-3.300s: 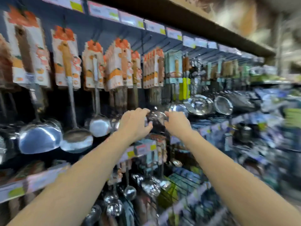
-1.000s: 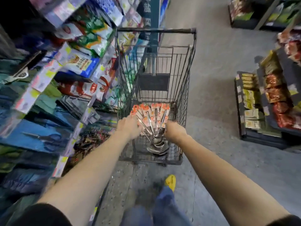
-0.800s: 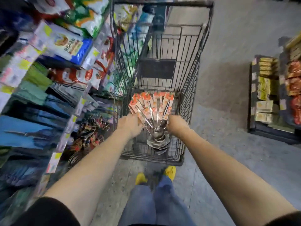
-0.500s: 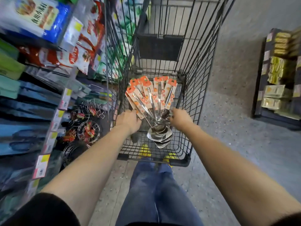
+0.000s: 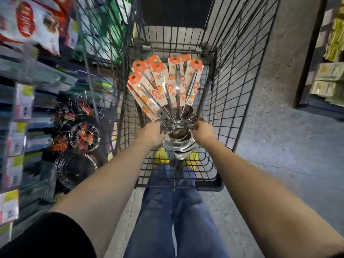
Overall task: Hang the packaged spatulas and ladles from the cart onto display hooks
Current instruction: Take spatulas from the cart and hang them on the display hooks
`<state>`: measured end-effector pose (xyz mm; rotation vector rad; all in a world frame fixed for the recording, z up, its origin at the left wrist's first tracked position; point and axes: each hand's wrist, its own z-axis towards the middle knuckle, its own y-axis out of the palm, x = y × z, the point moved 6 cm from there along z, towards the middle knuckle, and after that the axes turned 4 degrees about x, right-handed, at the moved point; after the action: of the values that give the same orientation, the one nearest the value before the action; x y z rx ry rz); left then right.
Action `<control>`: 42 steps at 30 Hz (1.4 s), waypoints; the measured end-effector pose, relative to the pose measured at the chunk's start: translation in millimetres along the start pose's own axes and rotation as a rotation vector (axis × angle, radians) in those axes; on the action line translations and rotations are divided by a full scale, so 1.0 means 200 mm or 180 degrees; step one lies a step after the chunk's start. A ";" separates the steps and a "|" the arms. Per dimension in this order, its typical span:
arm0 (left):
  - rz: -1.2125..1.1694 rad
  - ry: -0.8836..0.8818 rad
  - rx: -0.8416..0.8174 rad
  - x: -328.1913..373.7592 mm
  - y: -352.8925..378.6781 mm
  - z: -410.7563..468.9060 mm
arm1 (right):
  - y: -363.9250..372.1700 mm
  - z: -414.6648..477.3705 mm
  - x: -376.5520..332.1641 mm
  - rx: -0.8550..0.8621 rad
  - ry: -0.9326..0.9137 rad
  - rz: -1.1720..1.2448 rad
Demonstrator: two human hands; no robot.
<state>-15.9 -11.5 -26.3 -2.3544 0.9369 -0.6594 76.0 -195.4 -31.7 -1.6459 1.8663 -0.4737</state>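
Ladles [image 5: 167,94] in orange-printed card packaging lie fanned out inside the cart [image 5: 232,101], at the centre of the frame; the card headers spread toward the upper middle, and the steel bowls [image 5: 179,144] stack together at the lower end of the fan, nearest the person; so each long axis runs roughly up and down the frame, splayed at the top and converging at the bottom.

Head view, the only one: the left hand [image 5: 151,134] sits at the lower left of the bundle, its fingers curled and touching the lowest card edge and handle shafts; the right hand [image 5: 202,133] sits at the lower right, just beside the stacked bowls, fingers bent round their rim side; whether either hand has a firm hold or merely rests there I cannot tell, since the fingertips are hidden behind the knuckles.

Both hands flank the bowl end about equally; neither is clearly nearer; lifting likely means gathering the bundle where the shafts converge, then raising it clear of the wire walls; display hooks are not in view, though blurred shelves [image 5: 28,108] fill the left side.
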 end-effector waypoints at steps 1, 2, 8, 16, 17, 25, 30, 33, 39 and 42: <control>-0.0063 -0.0032 -0.0029 0.00 0.04 0.03 | 0.03 0.02 0.03 -0.0005 0.0074 0.0012; -0.0126 -0.0062 -0.0053 0.00 0.08 0.06 | 0.06 0.04 0.06 -0.0020 0.0165 0.0015; -0.0626 -0.0374 -0.0143 0.01 0.28 0.13 | 0.19 0.11 0.15 -0.0029 0.0484 0.0247; -0.1125 -0.0646 -0.0037 -0.04 0.44 0.24 | 0.32 0.21 0.22 0.0162 0.0677 0.0942; -0.1234 -0.0703 -0.0035 -0.04 0.45 0.24 | 0.33 0.22 0.23 0.0189 0.0661 0.0970; -0.1907 -0.0635 -0.0190 -0.05 0.41 0.20 | 0.36 0.17 0.22 -0.0153 0.0800 0.1730; -0.2046 -0.0645 -0.0744 -0.08 0.26 0.10 | 0.25 0.05 0.10 -0.0396 0.0702 0.1748; -0.2075 -0.0629 -0.1214 -0.09 0.18 0.02 | 0.18 -0.02 0.06 -0.0593 0.0625 0.1827; -0.1766 -0.0506 -0.1270 -0.04 0.05 -0.10 | 0.08 -0.06 0.02 -0.0963 0.0346 0.1919; -0.1629 -0.0433 -0.1101 -0.01 0.06 -0.09 | 0.06 -0.05 0.04 -0.0800 0.0332 0.1763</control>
<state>-33.6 -22.1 -20.0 -2.9446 0.4057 -0.5432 59.8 -201.5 -34.4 -1.1799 2.4216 -0.0920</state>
